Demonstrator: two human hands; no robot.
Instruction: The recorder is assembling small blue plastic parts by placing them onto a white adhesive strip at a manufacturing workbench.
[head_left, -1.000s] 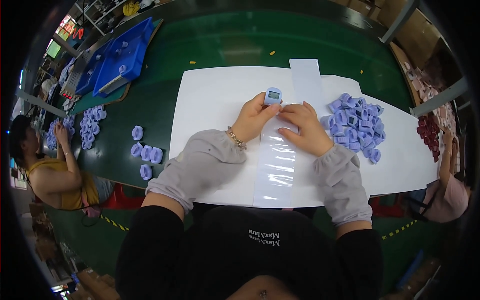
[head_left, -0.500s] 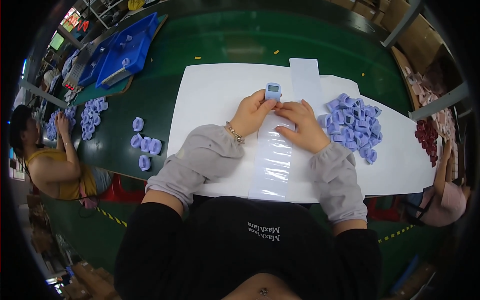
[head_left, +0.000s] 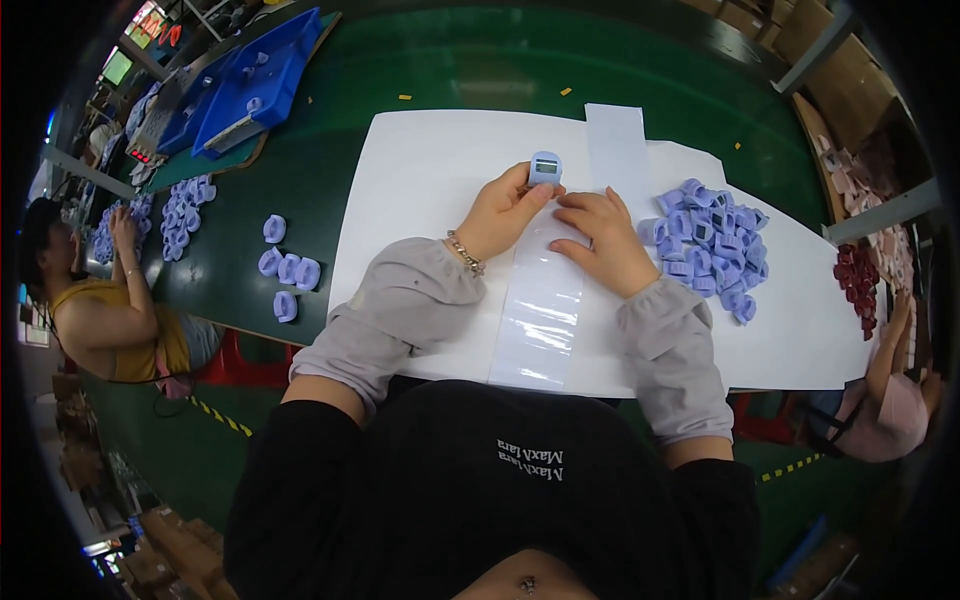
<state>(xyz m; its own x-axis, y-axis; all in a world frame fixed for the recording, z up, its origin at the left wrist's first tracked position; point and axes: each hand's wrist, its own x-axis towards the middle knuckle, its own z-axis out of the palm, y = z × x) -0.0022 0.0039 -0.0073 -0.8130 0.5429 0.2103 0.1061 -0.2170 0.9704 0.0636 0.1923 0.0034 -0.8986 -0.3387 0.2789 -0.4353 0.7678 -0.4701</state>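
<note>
My left hand (head_left: pixel 502 214) is closed on a lavender digital watch (head_left: pixel 545 167), its small grey screen facing up, thumb along its lower edge. Just right of it, my right hand (head_left: pixel 612 243) has its fingers stretched toward the watch and its thumb apart; the fingertips come close to the watch's lower side, and whether they touch it I cannot tell. Beneath both hands a strip of glossy clear film (head_left: pixel 538 325) runs down to the table's near edge. A heap of similar lavender watches (head_left: pixel 706 240) with curled bands lies right of my right hand.
White paper (head_left: pixel 420 160) covers the table. Another pale film sheet (head_left: pixel 616 140) lies at its far edge. Loose watches (head_left: pixel 288 268) sit on the green table at left, with blue trays (head_left: pixel 250 95) beyond. People sit at both sides; dark red pieces (head_left: pixel 856 285) lie at right.
The right hand's fingers have drawn slightly away from the left thumb, widening the gap between the hands. The watch remains in my left hand. The whole view has shifted a little.
</note>
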